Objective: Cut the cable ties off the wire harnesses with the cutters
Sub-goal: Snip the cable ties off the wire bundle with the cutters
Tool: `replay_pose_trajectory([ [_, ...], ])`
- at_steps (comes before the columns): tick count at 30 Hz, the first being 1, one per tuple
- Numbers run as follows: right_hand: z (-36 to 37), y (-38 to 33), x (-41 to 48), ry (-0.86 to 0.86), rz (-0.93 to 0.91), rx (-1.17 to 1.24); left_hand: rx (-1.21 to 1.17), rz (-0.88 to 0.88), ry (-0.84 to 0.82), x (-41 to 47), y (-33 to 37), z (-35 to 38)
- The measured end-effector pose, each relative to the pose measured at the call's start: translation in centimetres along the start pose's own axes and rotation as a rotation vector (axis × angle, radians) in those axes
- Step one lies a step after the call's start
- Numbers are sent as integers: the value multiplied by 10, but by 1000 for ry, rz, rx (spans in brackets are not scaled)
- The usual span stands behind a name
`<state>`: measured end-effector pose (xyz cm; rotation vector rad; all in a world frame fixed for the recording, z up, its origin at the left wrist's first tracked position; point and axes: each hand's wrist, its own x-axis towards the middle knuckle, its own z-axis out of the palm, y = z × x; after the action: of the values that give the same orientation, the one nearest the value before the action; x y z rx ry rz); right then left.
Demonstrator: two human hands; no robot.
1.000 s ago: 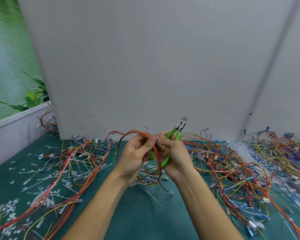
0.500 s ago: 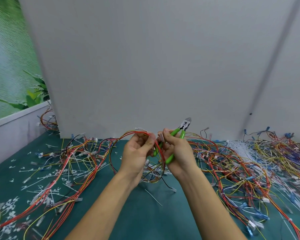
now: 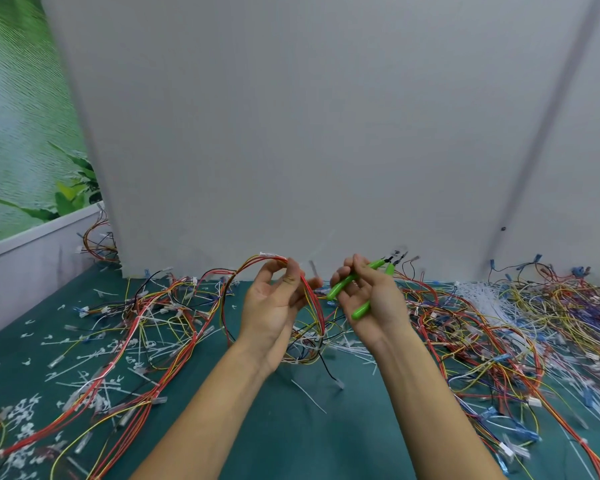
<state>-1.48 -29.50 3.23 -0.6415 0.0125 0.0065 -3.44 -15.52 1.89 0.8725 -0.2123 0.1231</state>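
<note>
- Left hand (image 3: 274, 306) pinches the wire harness (image 3: 253, 262) loop, which stands upright.
- Right hand (image 3: 371, 303) grips the green cutters (image 3: 340, 287) just beside it, with the tips angled up-right, away from the loop.

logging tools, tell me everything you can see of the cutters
The cutters have two bright green, plastic-looking handles and a dark metal head, blurred. The handles are spread apart. The right hand grips them, fingers curled round the upper handle, head pointing up and away toward the grey wall. They touch nothing else, clear of the wire harness in the left hand.
</note>
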Motion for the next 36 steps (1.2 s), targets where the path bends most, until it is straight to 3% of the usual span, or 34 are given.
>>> replay_pose_trajectory([
  [3, -6, -9, 3, 35, -41, 14, -7, -30, -27, 2, 6, -4],
  [6, -8, -9, 3, 51, -75, -136, 30, -29, -36, 3, 12, -8],
  [9, -5, -2, 0, 18, -79, -493, 55, -9, -48, 4, 15, -11],
  [14, -2, 11, -10, -167, -138, -1329, 115, 29, -59, 5, 18, -15],
  [17, 0, 16, -14, -258, -190, -1559, 138, 80, -28, 6, 21, -16],
  [20, -2, 16, -15, -284, -260, -1620, 119, 145, 18, 6, 28, -15],
  [28, -1, 14, -17, -377, -424, -1514, 75, 163, 36, 5, 34, -17],
  [36, 0, 13, -19, -400, -418, -1494, 123, 169, -28, 3, 32, -16],
])
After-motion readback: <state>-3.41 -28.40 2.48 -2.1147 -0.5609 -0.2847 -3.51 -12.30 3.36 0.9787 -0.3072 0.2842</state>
